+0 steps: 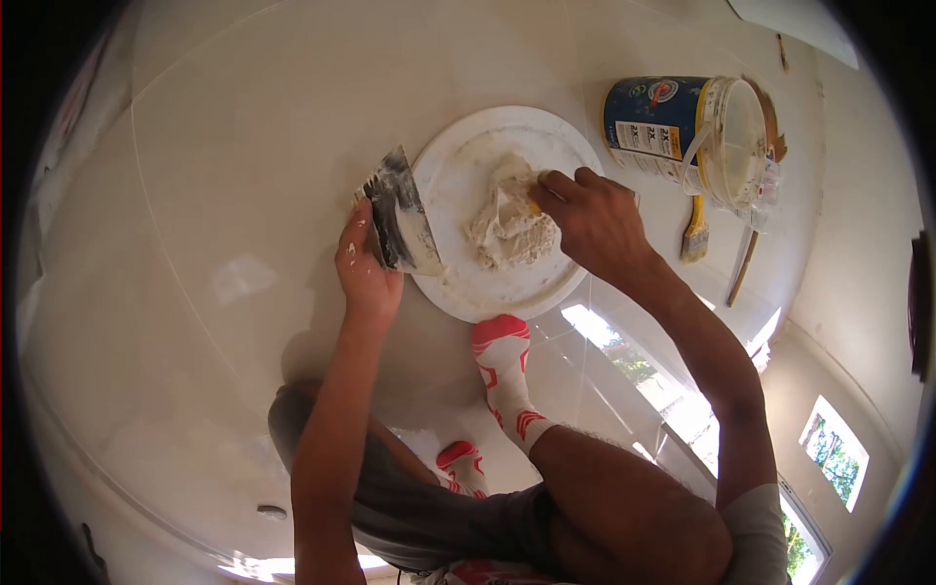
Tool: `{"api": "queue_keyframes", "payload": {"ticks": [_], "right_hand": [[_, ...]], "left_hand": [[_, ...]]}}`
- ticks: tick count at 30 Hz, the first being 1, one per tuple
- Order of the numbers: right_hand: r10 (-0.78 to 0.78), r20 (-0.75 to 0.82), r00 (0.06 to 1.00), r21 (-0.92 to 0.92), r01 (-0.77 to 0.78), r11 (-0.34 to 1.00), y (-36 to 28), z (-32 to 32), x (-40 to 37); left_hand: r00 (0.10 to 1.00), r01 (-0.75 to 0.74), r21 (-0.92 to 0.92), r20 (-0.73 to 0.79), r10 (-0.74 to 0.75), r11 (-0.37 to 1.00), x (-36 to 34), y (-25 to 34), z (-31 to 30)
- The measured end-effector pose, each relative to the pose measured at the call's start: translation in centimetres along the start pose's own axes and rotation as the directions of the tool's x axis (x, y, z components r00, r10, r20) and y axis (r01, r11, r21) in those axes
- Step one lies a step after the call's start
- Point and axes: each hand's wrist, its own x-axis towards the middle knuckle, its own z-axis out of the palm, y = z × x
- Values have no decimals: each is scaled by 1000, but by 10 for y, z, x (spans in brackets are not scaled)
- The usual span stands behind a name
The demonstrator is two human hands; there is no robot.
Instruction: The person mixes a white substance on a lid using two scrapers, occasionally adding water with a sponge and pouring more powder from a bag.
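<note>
My left hand [364,263] grips a wide putty knife [400,216], its dark blade smeared with white paste. The blade's edge is at the left rim of a round white tray [444,292] on the floor. A mound of off-white putty [507,229] lies in the tray's middle. Over the mound's right side, my right hand [597,216] is closed around a small putty knife [535,207]. Some yellow shows at my fingers, but most of that tool is hidden by the hand and the putty.
To the right, a blue paint bucket [655,122] lies on its side, its open end facing right. Near it are a yellow-handled brush [695,239] and a thin stick [744,268]. My socked foot [502,356] is close to the tray's near rim. Glossy tiles [234,146] cover the floor.
</note>
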Motion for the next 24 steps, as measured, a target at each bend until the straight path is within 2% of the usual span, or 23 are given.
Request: {"api": "queue_keyframes", "payload": {"ticks": [1, 2, 5, 7, 9, 10, 11, 12, 13, 14, 15, 17, 19, 20, 21, 23, 24], "right_hand": [[-3, 4, 1000, -3, 3, 1000, -3, 11, -4], [-91, 120, 989, -71, 100, 992, -9, 23, -5], [-159, 234, 959, -61, 178, 982, -2, 24, -20], [29, 80, 996, 124, -38, 991, 4, 14, -28], [330, 76, 941, 366, -334, 869, 1, 16, -51], [494, 126, 860, 488, -487, 725, 0, 21, -67], [621, 278, 733, 622, -630, 465, -1, 32, -86], [652, 453, 609, 722, -679, 132, -6, 48, -106], [604, 605, 518, 736, -654, -176, -15, 61, -120], [524, 719, 458, 686, -592, -424, -31, 72, -125], [452, 787, 421, 617, -531, -581, -46, 84, -122], [371, 833, 411, 533, -415, -737, -52, 98, -97], [371, 773, 514, 578, -332, -745, -35, 89, -72], [426, 730, 534, 648, -344, -679, -24, 83, -63], [431, 703, 566, 691, -400, -602, -13, 67, -53], [481, 583, 654, 802, -556, -216, 2, 43, -39], [479, 582, 657, 803, -557, -212, 0, 36, -35]], "left_hand": [[1000, -14, 5, -28, 14, 1000, -2, -2, 2], [1000, -14, 1, -16, 14, 1000, 1, -3, 3], [1000, 16, -41, 16, -15, 999, 1, -2, -3], [999, 29, -80, 28, -27, 996, 5, -3, -7], [1000, 14, -64, -5, -14, 998, 3, -4, -6], [1000, 3, -44, -19, -4, 999, 3, -4, -4], [1000, -3, -48, -26, 2, 999, 3, -5, -4], [999, 13, -28, -33, -14, 1000, 3, -5, -5], [999, 32, -6, -38, -32, 999, 4, -5, -4], [999, 31, -3, -34, -31, 1000, 4, -6, -5], [998, -4, -17, -57, 3, 1000, 4, -9, -7], [996, -28, -27, -83, 26, 999, 3, -12, -6], [998, -17, 13, -53, 18, 1000, 1, -7, 2], [999, -5, 23, -42, 6, 1000, 0, -6, 2], [1000, -12, 17, -12, 13, 1000, -1, -4, 2], [999, -34, 1, 15, 34, 999, 0, -3, 3], [999, -31, -14, 13, 31, 999, -1, -4, 2]]}}
